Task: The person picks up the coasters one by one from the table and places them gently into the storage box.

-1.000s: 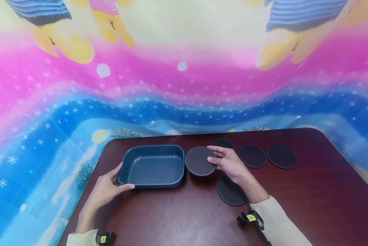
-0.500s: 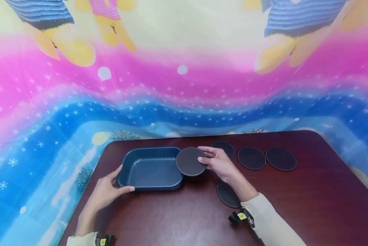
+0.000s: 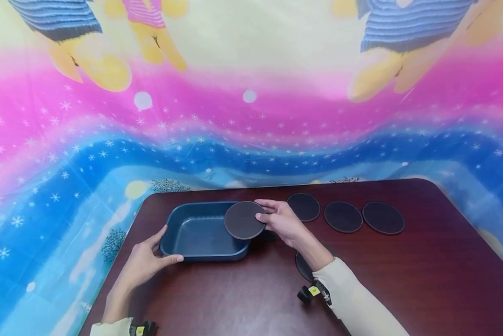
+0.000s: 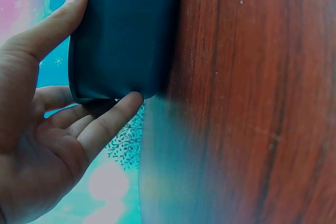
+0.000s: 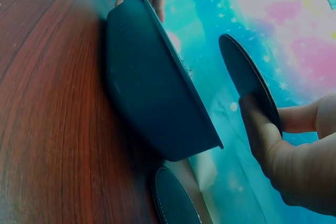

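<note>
A dark blue rectangular plastic basin (image 3: 205, 257) stands at the table's left. My left hand (image 3: 144, 259) holds its near left corner, the thumb along the front rim and fingers against the end wall; in the left wrist view that hand (image 4: 63, 129) shows fingertips on the basin wall (image 4: 123, 35). Between thumb and fingers my right hand (image 3: 282, 221) pinches a round dark stitched coaster (image 3: 244, 221) by its right edge. The coaster overlaps the basin's right end in the head view. In the right wrist view the held coaster (image 5: 244, 69) is raised apart from the rim.
Several matching coasters lie on the brown table (image 3: 423, 280): one coaster (image 3: 303, 207) behind the right hand, a second coaster (image 3: 343, 217) and a third coaster (image 3: 383, 218) farther right. Another coaster (image 3: 303, 268) is partly hidden under the right forearm. A printed cloth (image 3: 251, 121) hangs behind.
My right hand has carried the coaster leftward, from beside the basin to over its right end. The left hand has kept its hold on the basin.
</note>
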`<state>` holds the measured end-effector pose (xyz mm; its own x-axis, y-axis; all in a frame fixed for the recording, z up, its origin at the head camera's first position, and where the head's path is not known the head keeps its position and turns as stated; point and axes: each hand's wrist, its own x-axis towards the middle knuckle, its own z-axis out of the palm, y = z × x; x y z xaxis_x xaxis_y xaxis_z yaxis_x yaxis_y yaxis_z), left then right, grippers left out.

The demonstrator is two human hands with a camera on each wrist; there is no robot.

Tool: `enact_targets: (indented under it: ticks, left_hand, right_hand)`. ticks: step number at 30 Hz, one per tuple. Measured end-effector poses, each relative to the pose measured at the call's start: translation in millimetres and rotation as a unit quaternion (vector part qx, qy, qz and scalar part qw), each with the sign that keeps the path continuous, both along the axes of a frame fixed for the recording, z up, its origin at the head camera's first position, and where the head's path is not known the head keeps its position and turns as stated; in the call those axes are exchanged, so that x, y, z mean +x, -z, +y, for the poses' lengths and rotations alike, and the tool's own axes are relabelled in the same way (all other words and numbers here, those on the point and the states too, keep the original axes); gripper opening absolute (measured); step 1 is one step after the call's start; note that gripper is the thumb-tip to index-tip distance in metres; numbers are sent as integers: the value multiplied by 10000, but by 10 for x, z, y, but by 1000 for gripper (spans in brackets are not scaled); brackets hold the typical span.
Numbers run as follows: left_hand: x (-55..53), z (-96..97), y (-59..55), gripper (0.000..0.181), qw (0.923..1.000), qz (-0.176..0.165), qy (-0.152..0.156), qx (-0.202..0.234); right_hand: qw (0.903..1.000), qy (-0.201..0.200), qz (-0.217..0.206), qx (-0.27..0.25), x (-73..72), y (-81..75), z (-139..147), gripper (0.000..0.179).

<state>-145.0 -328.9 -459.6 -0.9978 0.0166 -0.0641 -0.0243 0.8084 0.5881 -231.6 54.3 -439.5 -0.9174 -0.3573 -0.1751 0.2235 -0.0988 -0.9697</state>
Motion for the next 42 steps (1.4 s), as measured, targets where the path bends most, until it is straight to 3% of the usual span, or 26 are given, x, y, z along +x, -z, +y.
enact_targets:
  ticks: [17,42]
  left_hand:
    - [8,2,-4,115,10000,-2,-17,27]
    - [9,-7,1,117,9999,-4,-14,128]
  right_hand:
    - [9998,-134,-62,-99,-20,59,-242,53]
    - [9981,-287,349,423,-13,138,-450,51]
